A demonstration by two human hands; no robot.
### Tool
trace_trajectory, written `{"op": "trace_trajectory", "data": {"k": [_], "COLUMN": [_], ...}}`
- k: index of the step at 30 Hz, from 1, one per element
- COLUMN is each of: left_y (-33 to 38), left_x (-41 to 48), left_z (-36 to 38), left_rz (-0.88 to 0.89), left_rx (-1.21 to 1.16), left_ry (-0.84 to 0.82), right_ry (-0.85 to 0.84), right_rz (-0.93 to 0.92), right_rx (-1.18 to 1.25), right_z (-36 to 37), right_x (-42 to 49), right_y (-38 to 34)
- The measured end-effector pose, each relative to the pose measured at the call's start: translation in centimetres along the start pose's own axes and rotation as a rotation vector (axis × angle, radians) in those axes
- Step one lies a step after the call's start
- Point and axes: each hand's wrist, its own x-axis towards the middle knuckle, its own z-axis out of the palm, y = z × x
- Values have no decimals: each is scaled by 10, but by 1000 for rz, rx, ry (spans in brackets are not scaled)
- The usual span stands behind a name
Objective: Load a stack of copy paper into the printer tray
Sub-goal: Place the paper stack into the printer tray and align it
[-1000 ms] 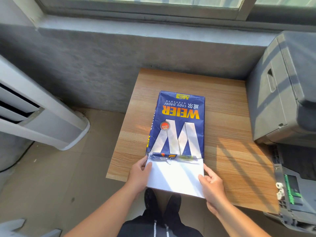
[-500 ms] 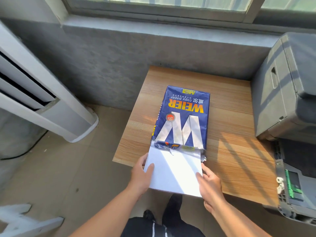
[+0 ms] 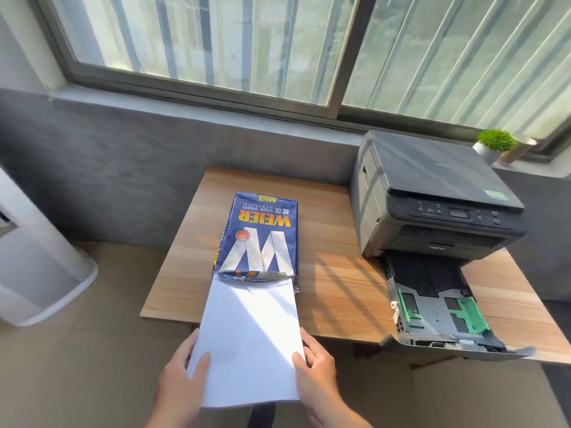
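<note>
A white stack of copy paper (image 3: 250, 341) sticks most of the way out of the torn near end of a blue copy paper wrapper (image 3: 259, 239) lying on the wooden table (image 3: 336, 285). My left hand (image 3: 182, 381) grips the stack's left edge, thumb on top. My right hand (image 3: 315, 369) grips its right edge the same way. The stack's near end hangs past the table's front edge. To the right stands a dark grey printer (image 3: 432, 196). Its paper tray (image 3: 438, 316) is pulled out toward me, with green guides and no paper visible inside.
A white floor-standing appliance (image 3: 40, 273) stands on the left. A grey wall and window sill run behind the table. A small potted plant (image 3: 494, 143) sits on the sill behind the printer. The tray overhangs the table's front edge.
Both hands have drawn the paper stack farther out of the wrapper toward me. The view has lifted, so the whole printer and its tray now show.
</note>
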Motion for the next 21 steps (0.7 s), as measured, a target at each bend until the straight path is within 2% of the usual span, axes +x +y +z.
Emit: {"op": "trace_trajectory", "data": {"k": [4,8,12,17,21], "left_y": [9,25,42,66,100], "left_x": [-33,-55,-65,-73,-81], "left_z": [-1,9,38,105,197], "left_rz": [49,82,117,129,159], "left_rx": [-20,-43,-58,-28,2], "left_ry": [-1,5,-19,-53,-95], "right_ry": [-7,21,18,76,165], "right_rz": [-6,-104,-222,-199,-150], "right_rx": [37,-30,11,37,10], "right_z": [-16,-42,-73,-138,-224], "right_x": [-29,-40,-41,-20,23], "right_y": [-2,-1,-8,-16,-24]}}
